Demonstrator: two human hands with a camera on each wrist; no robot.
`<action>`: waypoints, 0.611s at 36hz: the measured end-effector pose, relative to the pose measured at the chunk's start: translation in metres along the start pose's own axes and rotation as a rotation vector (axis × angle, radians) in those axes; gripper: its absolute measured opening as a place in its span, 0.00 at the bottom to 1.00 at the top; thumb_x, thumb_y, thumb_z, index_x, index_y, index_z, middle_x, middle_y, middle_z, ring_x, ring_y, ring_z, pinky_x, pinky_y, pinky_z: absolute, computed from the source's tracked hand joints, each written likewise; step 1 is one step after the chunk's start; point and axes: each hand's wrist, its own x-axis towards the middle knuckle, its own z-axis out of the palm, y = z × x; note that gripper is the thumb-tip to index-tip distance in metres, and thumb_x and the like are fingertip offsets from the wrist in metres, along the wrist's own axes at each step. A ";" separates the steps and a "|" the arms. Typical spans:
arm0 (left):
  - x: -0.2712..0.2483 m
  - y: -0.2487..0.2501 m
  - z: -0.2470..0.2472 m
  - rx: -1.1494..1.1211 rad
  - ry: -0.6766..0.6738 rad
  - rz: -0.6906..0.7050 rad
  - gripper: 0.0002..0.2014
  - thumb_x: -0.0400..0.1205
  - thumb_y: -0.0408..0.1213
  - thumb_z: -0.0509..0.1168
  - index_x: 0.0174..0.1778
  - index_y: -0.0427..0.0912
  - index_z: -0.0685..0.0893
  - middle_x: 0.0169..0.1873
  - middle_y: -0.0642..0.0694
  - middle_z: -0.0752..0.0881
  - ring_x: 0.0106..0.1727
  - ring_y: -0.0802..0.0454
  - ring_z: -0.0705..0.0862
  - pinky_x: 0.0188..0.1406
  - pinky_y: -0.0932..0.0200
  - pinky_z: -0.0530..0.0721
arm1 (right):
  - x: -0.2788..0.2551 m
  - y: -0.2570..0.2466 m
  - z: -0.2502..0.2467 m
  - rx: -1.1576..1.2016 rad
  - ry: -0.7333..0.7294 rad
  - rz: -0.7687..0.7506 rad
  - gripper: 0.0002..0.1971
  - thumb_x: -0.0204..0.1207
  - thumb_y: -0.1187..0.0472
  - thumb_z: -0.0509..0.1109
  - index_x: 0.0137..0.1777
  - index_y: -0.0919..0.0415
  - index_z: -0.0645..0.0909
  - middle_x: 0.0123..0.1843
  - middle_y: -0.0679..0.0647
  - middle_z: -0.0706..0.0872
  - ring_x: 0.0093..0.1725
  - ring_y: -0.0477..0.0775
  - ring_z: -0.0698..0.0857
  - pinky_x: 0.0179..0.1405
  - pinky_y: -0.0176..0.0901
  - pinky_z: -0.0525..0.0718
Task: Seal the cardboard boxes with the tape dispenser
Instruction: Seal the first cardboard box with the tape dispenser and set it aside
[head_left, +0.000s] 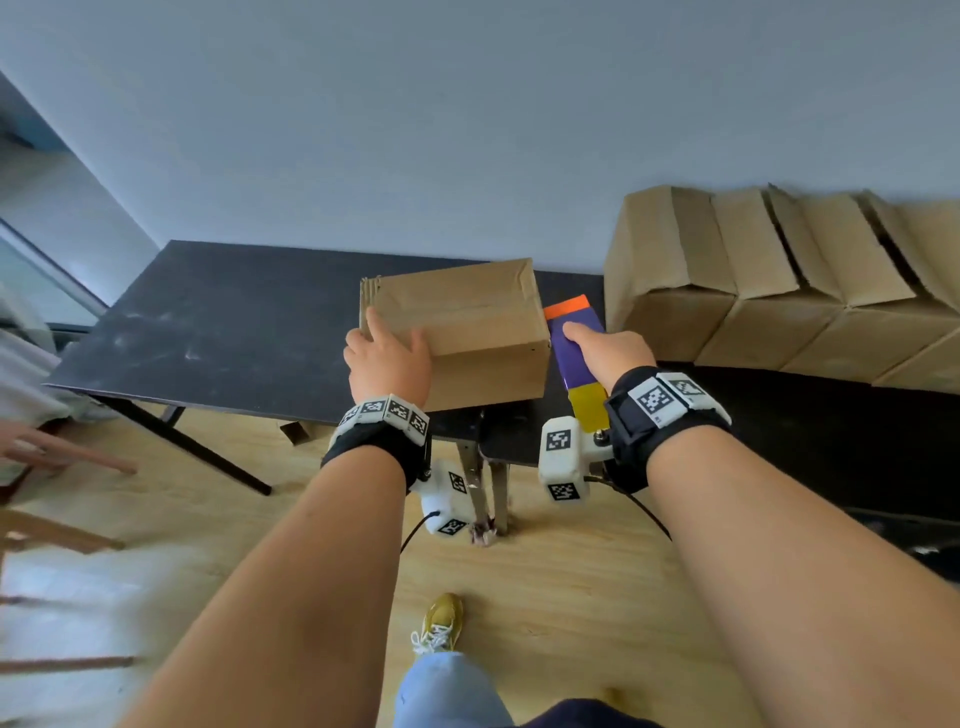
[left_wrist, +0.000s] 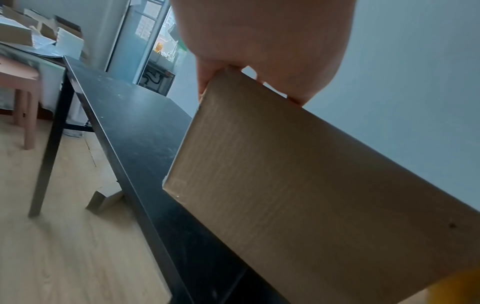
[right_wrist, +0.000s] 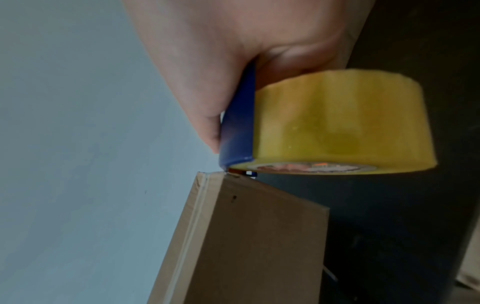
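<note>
A closed brown cardboard box (head_left: 467, 322) stands on the black table (head_left: 234, 312), near its front right corner. My left hand (head_left: 387, 353) presses flat on the box's near left top corner, index finger along the left edge. The left wrist view has the box's front face (left_wrist: 298, 185) under my left hand (left_wrist: 259, 41). My right hand (head_left: 608, 348) grips the tape dispenser (head_left: 571, 343), blue with an orange tip and a yellow tape roll (head_left: 589, 408), just off the box's right side. In the right wrist view the dispenser's nose (right_wrist: 237, 127) meets the top corner of the box (right_wrist: 259, 236).
A row of several cardboard boxes (head_left: 779, 280) with raised flaps sits to the right on a dark surface, against the wall. A cardboard scrap (head_left: 293, 431) lies on the wooden floor under the table. Wooden chair parts (head_left: 52, 457) stand at the left.
</note>
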 end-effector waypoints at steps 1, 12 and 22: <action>0.010 -0.007 -0.003 0.001 -0.005 -0.011 0.33 0.85 0.54 0.54 0.83 0.44 0.54 0.74 0.35 0.65 0.72 0.38 0.67 0.64 0.44 0.74 | 0.002 -0.009 0.012 0.002 0.000 0.003 0.21 0.77 0.40 0.67 0.38 0.58 0.73 0.35 0.52 0.78 0.32 0.51 0.76 0.36 0.45 0.71; 0.116 -0.061 -0.014 0.032 -0.079 -0.036 0.33 0.83 0.52 0.56 0.80 0.37 0.58 0.66 0.36 0.68 0.66 0.38 0.70 0.54 0.45 0.76 | 0.026 -0.074 0.109 0.026 0.036 0.095 0.27 0.76 0.36 0.67 0.56 0.62 0.78 0.51 0.57 0.83 0.47 0.57 0.81 0.43 0.46 0.73; 0.132 -0.056 -0.007 0.251 -0.060 -0.012 0.27 0.78 0.50 0.55 0.67 0.32 0.69 0.62 0.40 0.69 0.58 0.40 0.71 0.50 0.46 0.75 | 0.025 -0.098 0.110 0.087 0.132 0.043 0.26 0.75 0.36 0.68 0.47 0.62 0.79 0.38 0.53 0.82 0.34 0.50 0.79 0.28 0.42 0.69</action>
